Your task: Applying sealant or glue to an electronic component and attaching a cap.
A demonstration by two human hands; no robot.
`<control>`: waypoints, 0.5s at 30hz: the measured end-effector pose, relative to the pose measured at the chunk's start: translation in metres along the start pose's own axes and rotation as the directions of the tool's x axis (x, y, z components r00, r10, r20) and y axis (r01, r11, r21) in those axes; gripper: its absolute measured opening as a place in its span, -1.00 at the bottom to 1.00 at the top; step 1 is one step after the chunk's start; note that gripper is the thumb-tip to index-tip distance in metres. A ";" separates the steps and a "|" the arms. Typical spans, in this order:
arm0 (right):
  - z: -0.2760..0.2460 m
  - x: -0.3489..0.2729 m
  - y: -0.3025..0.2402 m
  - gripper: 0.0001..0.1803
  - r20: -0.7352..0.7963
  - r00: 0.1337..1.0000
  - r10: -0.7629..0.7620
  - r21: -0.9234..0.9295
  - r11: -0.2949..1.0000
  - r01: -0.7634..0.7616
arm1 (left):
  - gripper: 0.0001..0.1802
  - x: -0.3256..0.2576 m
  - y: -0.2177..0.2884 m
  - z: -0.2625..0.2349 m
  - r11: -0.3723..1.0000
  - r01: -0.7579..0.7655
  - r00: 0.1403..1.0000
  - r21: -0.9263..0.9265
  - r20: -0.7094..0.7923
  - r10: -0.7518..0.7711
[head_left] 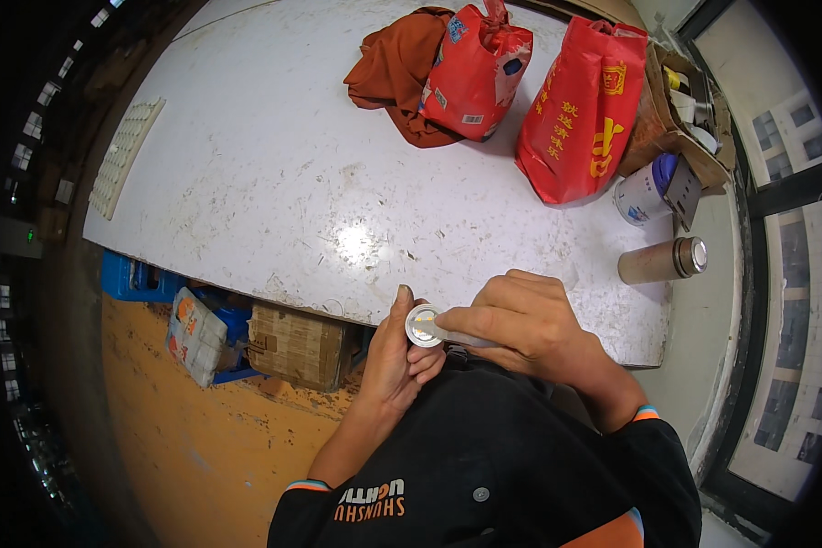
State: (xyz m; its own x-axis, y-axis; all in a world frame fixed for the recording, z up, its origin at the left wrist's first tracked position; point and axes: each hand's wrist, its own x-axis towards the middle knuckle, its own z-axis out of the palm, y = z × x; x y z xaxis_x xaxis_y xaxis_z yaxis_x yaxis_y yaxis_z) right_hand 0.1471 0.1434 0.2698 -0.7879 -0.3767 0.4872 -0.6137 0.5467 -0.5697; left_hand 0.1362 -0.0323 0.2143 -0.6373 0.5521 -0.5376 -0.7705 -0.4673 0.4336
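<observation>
My left hand [395, 361] holds a small round silver-rimmed disc [421, 325] with a pale face, just off the near edge of the white table [274, 183]. My right hand [525, 324] grips a thin grey tool [466, 339] whose tip rests against the disc. Both hands meet close to my chest, above my dark top with orange trim.
At the table's far side lie a rust-coloured cloth [395, 68], two red bags [477, 78] [580, 114], an open cardboard box [680, 119], a white jug with a blue lid [647, 190] and a steel flask [662, 260] on its side. Under the table sit a blue crate [137, 279], a cardboard box [297, 345] and a wrapped pack [194, 333]. Windows run along the right.
</observation>
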 end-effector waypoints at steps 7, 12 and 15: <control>-0.001 -0.003 -0.001 -0.67 -0.008 1.000 -0.016 -0.019 1.000 0.016 | -0.53 -0.001 -0.004 0.001 0.999 -0.011 1.000 0.036 -0.025 0.012; -0.002 -0.004 -0.004 -0.70 -0.019 1.000 -0.004 -0.029 1.000 0.003 | -0.53 -0.003 -0.005 0.002 0.999 -0.019 1.000 0.042 -0.015 0.020; -0.003 -0.005 -0.003 -0.69 -0.020 1.000 0.001 -0.025 1.000 -0.001 | -0.47 -0.005 -0.005 0.003 0.999 -0.026 1.000 0.040 -0.005 0.026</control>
State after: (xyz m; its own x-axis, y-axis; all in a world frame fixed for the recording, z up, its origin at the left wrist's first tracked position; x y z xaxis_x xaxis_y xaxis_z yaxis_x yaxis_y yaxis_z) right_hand 0.1530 0.1456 0.2713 -0.7870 -0.3611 0.5002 -0.6113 0.5656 -0.5536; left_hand 0.1431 -0.0305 0.2165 -0.6569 0.5364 -0.5299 -0.7538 -0.4533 0.4757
